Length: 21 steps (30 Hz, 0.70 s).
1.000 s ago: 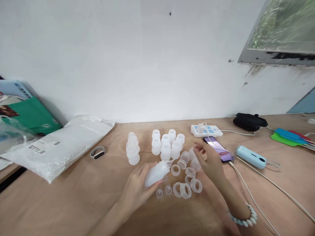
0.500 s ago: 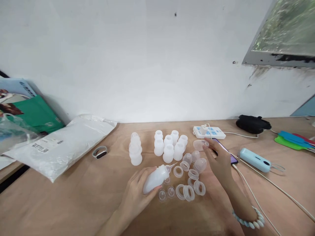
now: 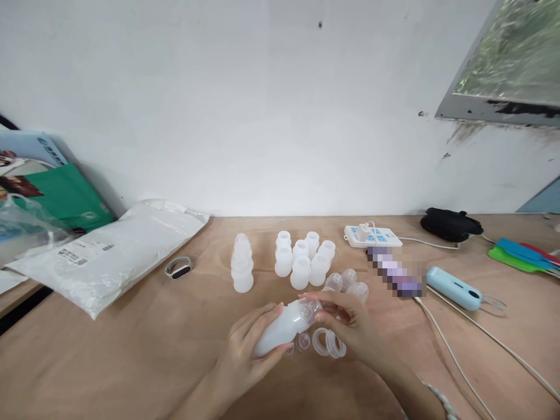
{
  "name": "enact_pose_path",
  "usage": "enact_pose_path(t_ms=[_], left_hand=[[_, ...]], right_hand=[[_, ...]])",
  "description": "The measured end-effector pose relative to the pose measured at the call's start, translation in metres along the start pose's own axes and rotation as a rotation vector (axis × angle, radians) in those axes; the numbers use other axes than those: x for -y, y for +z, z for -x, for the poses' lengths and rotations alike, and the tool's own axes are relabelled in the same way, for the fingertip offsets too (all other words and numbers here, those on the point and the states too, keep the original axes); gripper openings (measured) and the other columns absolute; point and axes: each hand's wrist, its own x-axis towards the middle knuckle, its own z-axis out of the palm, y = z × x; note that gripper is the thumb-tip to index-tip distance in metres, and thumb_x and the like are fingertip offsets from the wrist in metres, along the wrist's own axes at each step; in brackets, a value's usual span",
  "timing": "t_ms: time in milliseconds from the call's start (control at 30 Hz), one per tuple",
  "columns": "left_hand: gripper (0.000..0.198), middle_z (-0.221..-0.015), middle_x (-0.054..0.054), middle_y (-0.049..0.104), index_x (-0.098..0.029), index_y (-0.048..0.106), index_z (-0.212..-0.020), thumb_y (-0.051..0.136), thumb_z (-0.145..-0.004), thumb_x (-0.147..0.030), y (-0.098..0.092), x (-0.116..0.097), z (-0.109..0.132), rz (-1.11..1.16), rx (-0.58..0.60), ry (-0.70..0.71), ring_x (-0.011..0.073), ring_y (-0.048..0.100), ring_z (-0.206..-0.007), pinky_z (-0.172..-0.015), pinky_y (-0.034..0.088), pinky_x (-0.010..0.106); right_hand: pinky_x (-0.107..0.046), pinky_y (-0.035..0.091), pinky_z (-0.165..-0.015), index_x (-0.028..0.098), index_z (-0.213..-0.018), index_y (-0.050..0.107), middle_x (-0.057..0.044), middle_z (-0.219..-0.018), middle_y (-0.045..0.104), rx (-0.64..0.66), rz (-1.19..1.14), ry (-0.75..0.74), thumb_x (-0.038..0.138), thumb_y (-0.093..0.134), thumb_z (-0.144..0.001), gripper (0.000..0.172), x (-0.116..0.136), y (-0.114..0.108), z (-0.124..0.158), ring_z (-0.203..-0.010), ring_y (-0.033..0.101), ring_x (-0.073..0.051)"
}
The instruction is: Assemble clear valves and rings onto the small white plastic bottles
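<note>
Half a second earlier I had the right hand (image 3: 350,324) out by the power strip (image 3: 371,235) with a clear cap (image 3: 310,312); by this moment it had brought that cap back over the neck end of the white bottle (image 3: 276,332), whose pointed tip had been bare. I took that to mean the capping of this bottle was under way; whether the cap was seated, I couldn't tell.

My left hand (image 3: 251,338) had its fingers wrapped round the bottle's body, holding it tilted above the surface (image 3: 175,356), neck toward the right. The right fingers were partly curled, closed on the cap's far end with thumb and fingertips.

Below the hands lay clear rings (image 3: 321,342) and a small clear teat (image 3: 304,342); behind stood uncapped bottles (image 3: 301,274), with spare caps (image 3: 335,282) near the right hand.
</note>
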Motion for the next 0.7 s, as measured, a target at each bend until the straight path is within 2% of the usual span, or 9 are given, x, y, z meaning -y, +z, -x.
enact_pose_path(t_ms=[167, 300, 367, 467, 600, 700], left_hand=[[0.049, -0.117, 0.010, 0.075, -0.027, 0.049, -0.135, 0.068, -0.091, -0.034, -0.001, 0.002, -0.004, 0.017, -0.016, -0.001, 0.0261, 0.075, -0.097, -0.085, 0.062, 0.037], [0.043, -0.112, 0.008, 0.076, -0.026, 0.052, -0.127, 0.068, -0.090, -0.041, 0.000, 0.008, -0.010, 0.096, -0.013, -0.086, 0.0248, 0.076, -0.092, -0.076, 0.063, 0.033], [0.044, -0.112, 0.008, 0.075, -0.026, 0.052, -0.127, 0.067, -0.090, -0.045, 0.002, 0.013, -0.010, 0.106, -0.013, -0.143, 0.0245, 0.076, -0.091, -0.075, 0.062, 0.033], [0.053, -0.118, 0.010, 0.073, -0.025, 0.049, -0.132, 0.065, -0.089, -0.051, 0.002, 0.022, -0.007, 0.077, -0.049, -0.196, 0.0265, 0.073, -0.099, -0.080, 0.059, 0.036], [0.037, -0.113, 0.010, 0.073, -0.022, 0.050, -0.130, 0.048, -0.100, -0.043, -0.004, 0.031, -0.004, 0.087, -0.248, -0.286, 0.0249, 0.068, -0.103, -0.081, 0.053, 0.036], [0.028, -0.106, 0.009, 0.070, -0.020, 0.054, -0.122, 0.042, -0.102, -0.036, -0.009, 0.035, -0.005, 0.085, -0.422, -0.313, 0.0226, 0.064, -0.096, -0.078, 0.048, 0.035]], right_hand=[[-0.034, 0.062, -0.081, 0.025, -0.114, 0.072, -0.007, -0.109, 0.078, -0.054, 0.121, -0.089, 0.030, 0.061, -0.093, 0.024, 0.002, 0.006, 0.000, -0.097, 0.074, -0.023], [-0.036, 0.061, -0.082, 0.024, -0.126, 0.064, -0.010, -0.121, 0.072, -0.089, 0.319, -0.198, 0.028, 0.064, -0.091, 0.035, 0.008, 0.014, -0.005, -0.105, 0.070, -0.024], [-0.036, 0.060, -0.081, 0.022, -0.127, 0.061, -0.010, -0.118, 0.072, -0.068, 0.388, -0.270, 0.027, 0.070, -0.086, 0.043, 0.014, 0.016, -0.016, -0.101, 0.070, -0.024], [-0.034, 0.059, -0.079, 0.019, -0.123, 0.061, -0.008, -0.106, 0.073, -0.005, 0.510, -0.321, 0.020, 0.073, -0.083, 0.042, 0.023, 0.017, -0.042, -0.088, 0.070, -0.020], [-0.038, 0.056, -0.087, 0.017, -0.125, 0.059, -0.010, -0.113, 0.068, 0.055, 0.810, -0.285, 0.010, 0.071, -0.082, 0.045, 0.026, 0.027, -0.084, -0.099, 0.066, -0.023], [-0.041, 0.053, -0.091, 0.016, -0.125, 0.059, -0.012, -0.114, 0.067, 0.103, 0.886, -0.276, 0.008, 0.069, -0.083, 0.044, 0.017, 0.044, -0.109, -0.106, 0.064, -0.027]])
